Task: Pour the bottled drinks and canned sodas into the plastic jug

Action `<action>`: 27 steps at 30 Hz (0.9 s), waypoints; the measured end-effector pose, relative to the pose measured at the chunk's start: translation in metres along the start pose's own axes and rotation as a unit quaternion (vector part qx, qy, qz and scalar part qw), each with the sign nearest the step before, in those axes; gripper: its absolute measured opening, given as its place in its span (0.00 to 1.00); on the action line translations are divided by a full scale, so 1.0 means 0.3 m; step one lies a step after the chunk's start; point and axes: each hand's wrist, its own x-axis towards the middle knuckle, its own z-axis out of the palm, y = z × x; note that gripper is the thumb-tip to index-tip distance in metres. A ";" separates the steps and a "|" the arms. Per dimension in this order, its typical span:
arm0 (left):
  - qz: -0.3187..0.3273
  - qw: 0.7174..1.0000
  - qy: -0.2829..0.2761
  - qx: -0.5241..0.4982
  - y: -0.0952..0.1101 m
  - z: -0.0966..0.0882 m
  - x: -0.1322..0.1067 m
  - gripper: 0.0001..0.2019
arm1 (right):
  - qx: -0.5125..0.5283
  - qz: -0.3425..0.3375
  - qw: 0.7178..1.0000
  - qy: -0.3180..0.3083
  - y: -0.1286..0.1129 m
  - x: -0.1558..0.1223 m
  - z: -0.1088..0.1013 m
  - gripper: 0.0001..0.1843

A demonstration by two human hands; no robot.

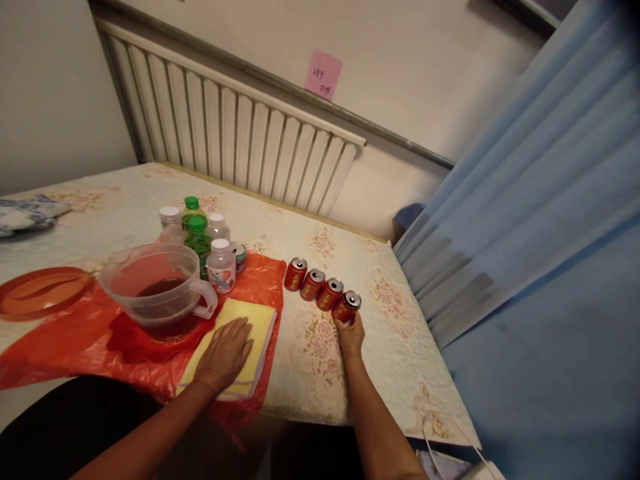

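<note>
Several red drink cans stand in a slanting row on the flowered tablecloth (385,353). My right hand (352,337) is wrapped round the nearest drink can (346,305), at the row's right end; that can leans slightly. Beside it are another red can (330,295), a third can (313,285) and the farthest can (295,275), whose tops look opened. My left hand (226,353) lies flat with fingers stretched on a stack of yellow cloths or papers (257,327). Left of that stack, a clear plastic jug (150,280) with dark liquid rests on a red dish (133,340).
Behind the jug stand green-capped bottles (199,241), white-capped jars (221,270) and a small tin (239,257). Red plastic sheeting (55,353) lies beneath. An orange lid (43,290) is at left. A radiator (235,130) and a blue curtain (525,200) border the table.
</note>
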 end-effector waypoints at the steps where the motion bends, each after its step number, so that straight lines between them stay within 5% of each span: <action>1: 0.000 1.000 0.001 0.002 0.000 0.000 0.000 0.17 | -0.001 0.001 1.000 -0.001 0.000 0.001 0.000 0.29; 27: 0.007 1.000 -0.007 0.023 -0.003 0.006 -0.003 0.17 | -0.015 0.022 1.000 -0.008 0.011 0.021 0.005 0.30</action>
